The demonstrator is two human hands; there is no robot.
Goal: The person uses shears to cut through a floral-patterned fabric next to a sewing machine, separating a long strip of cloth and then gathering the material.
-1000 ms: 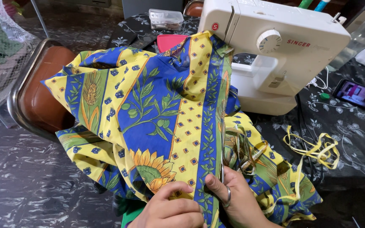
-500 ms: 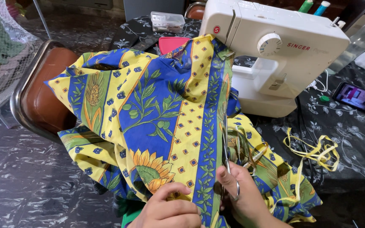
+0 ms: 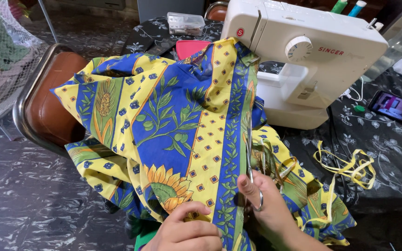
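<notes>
A large blue, yellow and green floral fabric (image 3: pixel 173 121) with sunflowers drapes from the white sewing machine (image 3: pixel 303 56) down toward me. My right hand (image 3: pixel 266 209) grips metal scissors (image 3: pixel 250 158), their blades pointing up along the fabric's yellow-and-green border edge. My left hand (image 3: pixel 187 230) pinches the fabric's near end just left of the scissors, thumb on top. Cut yellow fabric strips (image 3: pixel 350 167) lie to the right on the table.
A brown padded chair (image 3: pixel 47 111) with a metal frame stands at left. A phone (image 3: pixel 395 106) with a lit screen lies at right on the black floral tablecloth (image 3: pixel 387 186). A clear plastic box (image 3: pixel 185 23) and a pink item (image 3: pixel 189 46) sit behind the fabric.
The right hand has brought the scissors up along the fabric's right edge, blades now extended further up the border. The left hand still holds the near end.
</notes>
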